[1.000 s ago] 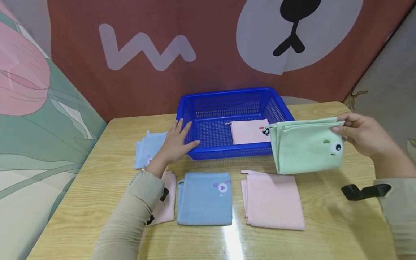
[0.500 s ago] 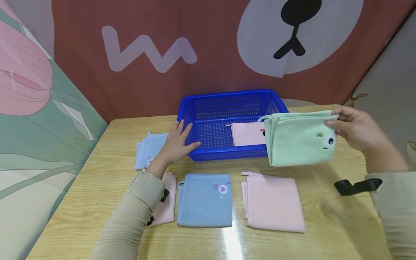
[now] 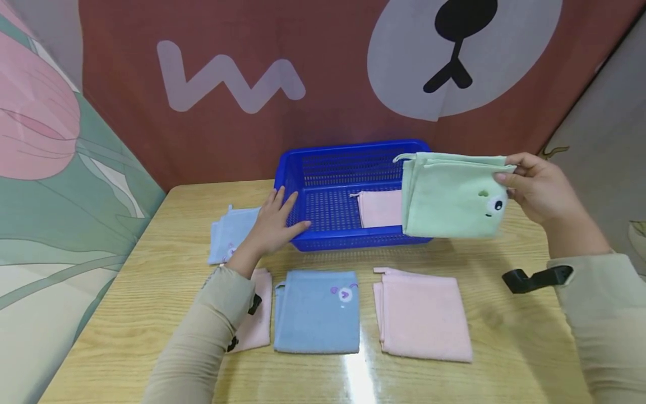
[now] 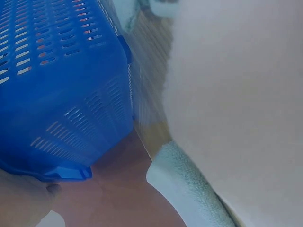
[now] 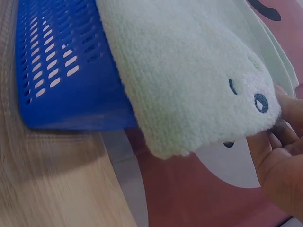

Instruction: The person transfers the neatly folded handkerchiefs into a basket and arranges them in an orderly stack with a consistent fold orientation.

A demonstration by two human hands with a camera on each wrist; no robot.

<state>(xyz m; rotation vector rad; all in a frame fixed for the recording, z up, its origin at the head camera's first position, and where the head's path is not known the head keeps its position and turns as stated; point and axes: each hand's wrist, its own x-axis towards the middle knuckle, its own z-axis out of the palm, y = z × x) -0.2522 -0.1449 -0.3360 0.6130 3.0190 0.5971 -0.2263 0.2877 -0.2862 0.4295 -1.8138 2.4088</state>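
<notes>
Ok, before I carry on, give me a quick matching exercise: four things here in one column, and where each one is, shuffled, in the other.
Things
1. green towel
2. darker blue towel
3. blue basket
4. light blue towel

Places
A. under the fingers of the left hand
B. on the table, left of the basket
C. held by the right hand
D. on the table, a pink towel on each side

Pairs: 1-C, 2-D, 3-A, 4-B

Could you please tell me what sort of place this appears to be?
It looks like an indoor tabletop work area, perhaps a corner dressed up for it: a wooden table stands before a cartoon-printed reddish-brown backdrop, with a flower-printed covering at the picture's left. The pictures don't settle which room.
</notes>
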